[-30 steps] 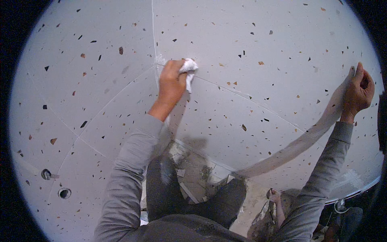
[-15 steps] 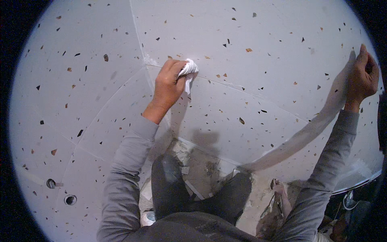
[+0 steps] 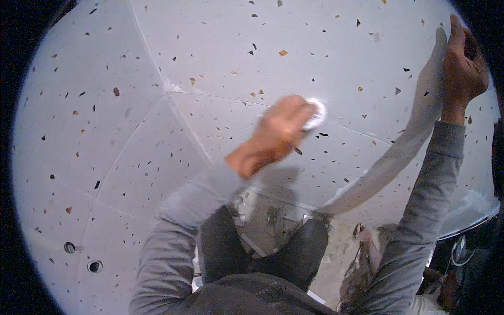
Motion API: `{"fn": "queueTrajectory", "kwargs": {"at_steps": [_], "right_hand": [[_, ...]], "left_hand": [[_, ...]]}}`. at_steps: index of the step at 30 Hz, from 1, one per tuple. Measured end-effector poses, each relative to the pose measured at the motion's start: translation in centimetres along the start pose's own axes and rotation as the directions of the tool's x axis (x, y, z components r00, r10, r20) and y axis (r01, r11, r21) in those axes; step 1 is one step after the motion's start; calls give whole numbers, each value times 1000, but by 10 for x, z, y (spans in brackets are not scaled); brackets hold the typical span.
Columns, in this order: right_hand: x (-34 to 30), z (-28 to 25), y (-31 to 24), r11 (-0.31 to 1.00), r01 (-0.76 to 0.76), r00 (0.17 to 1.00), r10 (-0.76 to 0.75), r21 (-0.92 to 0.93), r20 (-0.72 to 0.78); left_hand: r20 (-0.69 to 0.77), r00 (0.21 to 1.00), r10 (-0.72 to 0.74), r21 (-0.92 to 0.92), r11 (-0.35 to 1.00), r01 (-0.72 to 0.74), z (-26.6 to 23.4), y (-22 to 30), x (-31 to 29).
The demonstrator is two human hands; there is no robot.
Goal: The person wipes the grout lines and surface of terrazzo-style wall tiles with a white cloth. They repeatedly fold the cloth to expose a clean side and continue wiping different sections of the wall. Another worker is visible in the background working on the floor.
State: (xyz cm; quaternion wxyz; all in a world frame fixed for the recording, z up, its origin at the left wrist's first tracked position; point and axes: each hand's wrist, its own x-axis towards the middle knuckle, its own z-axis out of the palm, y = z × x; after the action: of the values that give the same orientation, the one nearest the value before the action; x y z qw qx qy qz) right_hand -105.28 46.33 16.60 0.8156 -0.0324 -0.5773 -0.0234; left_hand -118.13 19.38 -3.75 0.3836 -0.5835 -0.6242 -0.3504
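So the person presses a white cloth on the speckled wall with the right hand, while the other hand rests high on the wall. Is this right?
Not quite: the head view shows the left hand pressing the white cloth on the speckled wall. The right hand is the one resting high on the wall.

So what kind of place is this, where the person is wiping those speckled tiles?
Probably a room under construction or renovation. Large white speckled terrazzo-style tiles cover the wall, the left hand rubs a small white cloth along a joint, and rubble-strewn bare floor shows below. The right hand braces on the wall.
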Motion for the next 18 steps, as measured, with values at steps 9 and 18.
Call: {"fn": "queueTrajectory", "kwargs": {"at_steps": [9,18], "right_hand": [[8,-4,15,988,122,992,-122,-96,4],[0,-9,-31,941,114,993,-106,319,-44]], "left_hand": [[-40,999,-26,-19,999,26,20,9,7],[-124,985,-122,176,974,143,-65,-57,-30]]}}
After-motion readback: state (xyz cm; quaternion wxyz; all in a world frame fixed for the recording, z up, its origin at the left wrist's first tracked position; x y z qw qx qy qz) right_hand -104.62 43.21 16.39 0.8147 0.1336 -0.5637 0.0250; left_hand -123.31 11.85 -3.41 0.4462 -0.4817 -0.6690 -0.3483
